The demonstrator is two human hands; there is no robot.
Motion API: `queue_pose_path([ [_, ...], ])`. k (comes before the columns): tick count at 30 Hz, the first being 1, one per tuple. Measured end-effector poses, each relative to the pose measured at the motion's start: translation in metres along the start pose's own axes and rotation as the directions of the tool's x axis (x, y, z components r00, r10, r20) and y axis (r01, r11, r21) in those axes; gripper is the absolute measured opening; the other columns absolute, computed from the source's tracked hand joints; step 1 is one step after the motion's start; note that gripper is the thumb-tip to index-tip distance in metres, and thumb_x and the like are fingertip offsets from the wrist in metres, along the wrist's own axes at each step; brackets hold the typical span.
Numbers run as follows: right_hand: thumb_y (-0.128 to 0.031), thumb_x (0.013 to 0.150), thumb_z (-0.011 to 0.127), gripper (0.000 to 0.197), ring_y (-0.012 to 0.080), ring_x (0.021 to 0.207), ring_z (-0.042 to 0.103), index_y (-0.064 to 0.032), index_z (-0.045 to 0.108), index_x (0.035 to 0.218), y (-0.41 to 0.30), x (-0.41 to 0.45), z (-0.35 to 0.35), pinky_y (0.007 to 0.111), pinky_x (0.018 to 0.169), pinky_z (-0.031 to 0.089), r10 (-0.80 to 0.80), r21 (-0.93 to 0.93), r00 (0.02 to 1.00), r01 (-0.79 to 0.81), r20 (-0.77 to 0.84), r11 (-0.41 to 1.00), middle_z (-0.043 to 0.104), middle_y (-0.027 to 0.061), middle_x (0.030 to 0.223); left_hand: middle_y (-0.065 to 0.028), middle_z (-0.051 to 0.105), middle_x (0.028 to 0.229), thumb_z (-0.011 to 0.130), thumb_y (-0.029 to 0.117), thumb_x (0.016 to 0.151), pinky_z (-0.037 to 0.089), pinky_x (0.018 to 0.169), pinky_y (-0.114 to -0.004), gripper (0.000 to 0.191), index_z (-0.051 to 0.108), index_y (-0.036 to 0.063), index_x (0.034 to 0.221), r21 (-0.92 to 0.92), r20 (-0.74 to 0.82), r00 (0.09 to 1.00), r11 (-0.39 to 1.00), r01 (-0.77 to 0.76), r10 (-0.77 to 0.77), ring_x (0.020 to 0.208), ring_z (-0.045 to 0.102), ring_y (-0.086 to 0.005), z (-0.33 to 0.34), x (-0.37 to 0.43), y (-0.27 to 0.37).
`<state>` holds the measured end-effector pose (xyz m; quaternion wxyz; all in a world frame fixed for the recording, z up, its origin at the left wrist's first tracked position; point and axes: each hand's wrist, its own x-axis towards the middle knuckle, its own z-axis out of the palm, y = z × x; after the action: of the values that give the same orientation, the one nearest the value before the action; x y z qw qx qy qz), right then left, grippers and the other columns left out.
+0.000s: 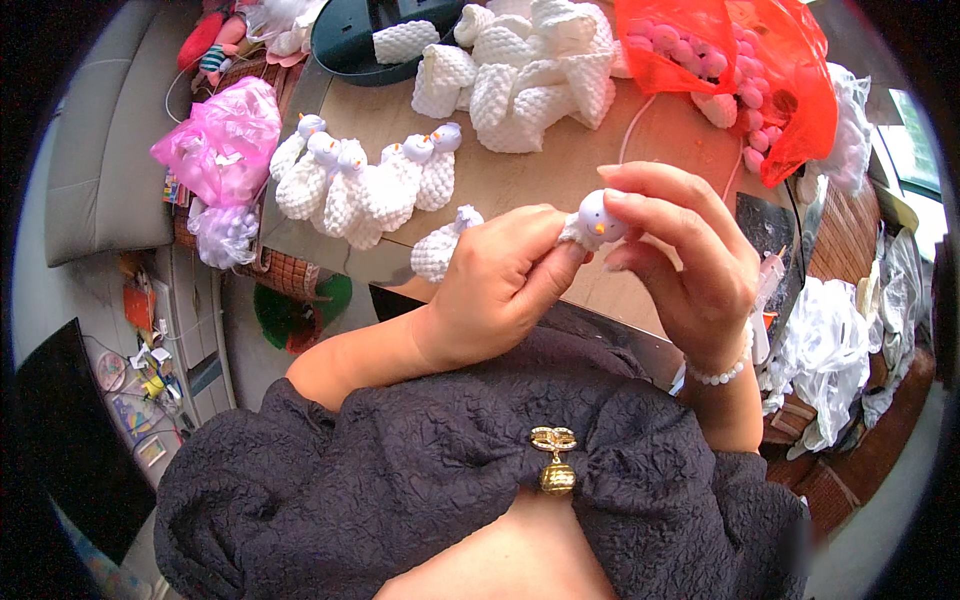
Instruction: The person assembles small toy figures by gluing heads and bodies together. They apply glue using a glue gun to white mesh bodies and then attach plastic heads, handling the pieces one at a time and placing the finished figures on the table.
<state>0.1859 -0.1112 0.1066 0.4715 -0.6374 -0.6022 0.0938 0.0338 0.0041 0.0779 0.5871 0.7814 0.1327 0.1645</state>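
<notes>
My left hand (510, 277) grips a white knitted piece just below a small pale lavender snowman head (597, 217) with an orange nose. The fingers of my right hand (679, 247) curl round the right side of that head and touch it. A finished-looking snowman figure (435, 253) with a white knitted body lies partly hidden behind my left hand. Farther left, several like figures (386, 195) lie side by side in a row near the table's edge. Beyond them is a heap of white knitted pieces (517, 82).
A dark tray (349, 45) holds a white knitted piece. A red plastic bag (802, 97) with pink balls lies at the right back. Pink bags (229, 142) stand at the left. A glue gun (766, 300) and white plastic bags (825, 352) are by my right arm.
</notes>
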Motion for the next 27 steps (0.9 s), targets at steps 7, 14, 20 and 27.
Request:
queue_pose_path([
  [7, 0.005, 0.067, 0.076, 0.041, 0.0261, 0.094, 0.065, 0.0001, 0.066, 0.106, 0.000, -0.006, 0.006, 0.033, 0.079, 0.056, -0.092, -0.167, 0.990, 0.073, -0.106, 0.983, 0.064, 0.0138, 0.106, -0.0150, 0.055, 0.076, 0.057, 0.009, 0.092, 0.044, 0.061, -0.038, 0.010, 0.061, -0.0003, 0.091, 0.042, 0.007, 0.998, 0.997, -0.060, 0.059, 0.068, 0.056, -0.0311, 0.000, 0.003, -0.002],
  [14, 0.008, 0.068, 0.073, 0.038, 0.0241, 0.091, 0.065, 0.0002, 0.065, 0.104, -0.002, -0.010, 0.010, 0.031, 0.073, 0.057, -0.036, -0.112, 0.987, 0.019, -0.154, 0.994, 0.064, 0.0143, 0.105, -0.0137, 0.058, 0.081, 0.057, 0.009, 0.093, 0.046, 0.063, -0.035, 0.011, 0.060, -0.0010, 0.097, -0.058, -0.015, 1.000, 0.998, -0.026, 0.026, 0.071, 0.059, -0.0267, 0.007, 0.002, -0.006],
  [20, 0.009, 0.070, 0.072, 0.035, 0.0226, 0.089, 0.065, -0.0002, 0.065, 0.102, -0.001, -0.011, 0.007, 0.030, 0.069, 0.057, -0.015, -0.078, 0.980, -0.001, -0.198, 0.997, 0.064, 0.0140, 0.103, -0.0113, 0.062, 0.105, 0.058, 0.011, 0.096, 0.053, 0.075, -0.030, 0.025, 0.048, 0.0026, 0.118, -0.654, -0.077, 0.978, 0.751, 0.096, -0.193, 0.090, 0.062, -0.0155, 0.009, -0.001, 0.003],
  [27, 0.009, 0.069, 0.073, 0.032, 0.0273, 0.085, 0.066, -0.0015, 0.066, 0.098, 0.000, -0.010, 0.006, 0.034, 0.071, 0.056, -0.086, -0.089, 0.982, 0.072, -0.166, 0.993, 0.065, 0.0139, 0.097, -0.0127, 0.064, 0.093, 0.058, 0.006, 0.095, 0.055, 0.059, -0.028, 0.022, 0.048, 0.0030, 0.113, -0.716, -0.001, 0.985, 0.688, 0.121, -0.175, 0.075, 0.065, -0.0161, 0.007, -0.005, -0.002],
])
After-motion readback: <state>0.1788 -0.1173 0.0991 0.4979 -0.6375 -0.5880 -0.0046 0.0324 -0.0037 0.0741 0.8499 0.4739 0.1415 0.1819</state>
